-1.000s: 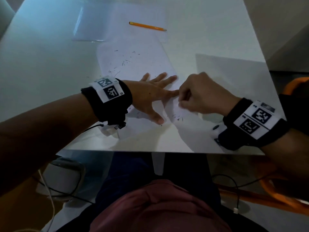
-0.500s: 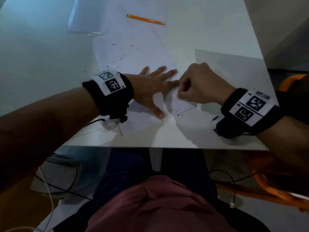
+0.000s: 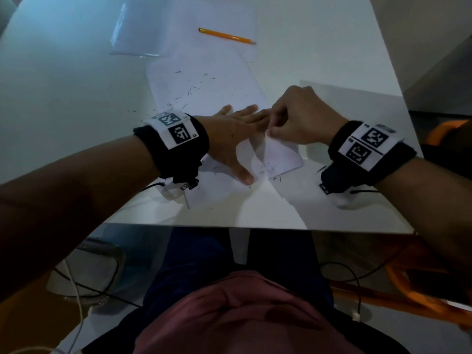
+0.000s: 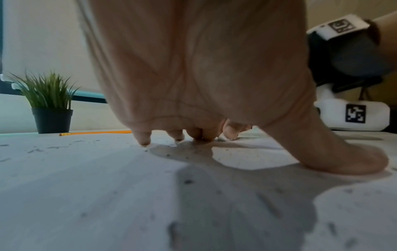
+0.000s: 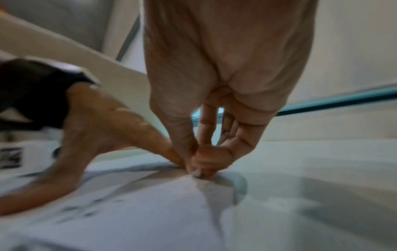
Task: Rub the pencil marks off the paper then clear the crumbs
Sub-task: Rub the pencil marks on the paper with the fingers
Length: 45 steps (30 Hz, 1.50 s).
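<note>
White bench (image 3: 255, 215), near edge toward the person. Paper (image 3: 204, 83) lies flat on it, running from near the front edge away toward the back. Left hand (image 3: 229, 134) lies flat on the near part of the paper, fingers straight and spread, thumb (image 4: 343, 152) splayed out and pressing down; its grip holds nothing, only pins the sheet. Right hand (image 3: 304, 118) sits just beside it, touching the left fingertips, fingers curled, thumb and forefinger pressed together in a pinching grip on something small at the paper surface, probably an eraser, but the right wrist view is blurred and I cannot tell. Dark crumbs (image 3: 265, 171) sit on the near paper corner by the left thumb; more crumbs scatter over the far part of the sheet and off its left edge. Farther back a second sheet (image 3: 178, 24) overlaps. Pencil (image 3: 227, 36), orange, lies on it, well apart from both hands. Potted plant (image 4: 50, 101) stands at the bench's far end.
</note>
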### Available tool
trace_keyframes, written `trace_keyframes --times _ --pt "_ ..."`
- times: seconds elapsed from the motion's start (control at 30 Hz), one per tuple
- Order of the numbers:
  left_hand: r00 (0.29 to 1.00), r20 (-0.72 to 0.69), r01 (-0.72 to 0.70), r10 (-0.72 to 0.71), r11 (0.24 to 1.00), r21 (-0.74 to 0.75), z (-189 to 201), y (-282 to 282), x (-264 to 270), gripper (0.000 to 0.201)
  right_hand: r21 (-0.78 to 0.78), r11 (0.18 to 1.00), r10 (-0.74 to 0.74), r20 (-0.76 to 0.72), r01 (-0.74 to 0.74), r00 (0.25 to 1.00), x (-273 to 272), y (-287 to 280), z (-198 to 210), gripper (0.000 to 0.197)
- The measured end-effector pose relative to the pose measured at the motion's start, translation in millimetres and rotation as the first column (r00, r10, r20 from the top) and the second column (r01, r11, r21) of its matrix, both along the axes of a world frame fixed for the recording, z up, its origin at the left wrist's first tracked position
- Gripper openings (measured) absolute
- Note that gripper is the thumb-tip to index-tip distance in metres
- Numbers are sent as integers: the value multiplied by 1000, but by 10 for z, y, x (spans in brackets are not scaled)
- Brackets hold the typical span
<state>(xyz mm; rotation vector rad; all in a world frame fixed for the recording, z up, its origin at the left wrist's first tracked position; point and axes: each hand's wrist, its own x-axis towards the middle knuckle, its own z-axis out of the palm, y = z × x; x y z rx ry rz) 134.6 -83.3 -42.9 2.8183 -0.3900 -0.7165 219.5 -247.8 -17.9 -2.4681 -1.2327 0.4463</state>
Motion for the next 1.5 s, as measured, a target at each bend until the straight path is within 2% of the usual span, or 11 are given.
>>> trace_keyframes --times 0.13,0.23,0.37,0.5,0.6,0.77,0.87,1.0,1.13,1.3,1.5 --pt "1000 1 26 -26 1000 -3 13 -2 -7 116 -48 983 179 -14 -179 984 -132 70 -41 8" --pt "1000 22 5 -5 1000 -6 -17 11 -6 128 5 999 54 -7 -54 999 -14 58 -23 7" --pt "1000 8 7 -7 1000 10 -12 1 -18 119 -50 974 221 -14 -222 975 -198 57 -48 8" --pt "999 38 16 -16 1000 -5 -21 30 -19 129 -3 993 119 -6 -119 993 -121 -11 -43 8" --pt "1000 29 -11 11 1000 -4 -26 31 -25 131 -60 976 208 -24 -209 978 -215 -5 -18 9" --pt "998 51 -35 34 999 14 -67 52 -9 135 21 993 -113 -77 115 991 145 -151 64 5" --pt "996 37 -77 82 990 -122 20 121 -1 130 -4 966 -259 -36 259 965 344 -231 62 8" --pt "905 195 -313 379 902 -299 245 427 44 105 -85 955 -278 89 285 956 418 -219 75 17" --pt "703 397 -500 591 807 -314 388 889 114 37 -98 972 -191 209 215 959 158 -11 127 50" --pt "699 360 -595 618 782 -187 335 1178 71 17 -397 906 -72 193 145 979 -165 215 134 66" --pt "698 225 -680 680 728 -93 185 1455 37 84 -413 899 -148 24 144 989 -178 379 164 66"
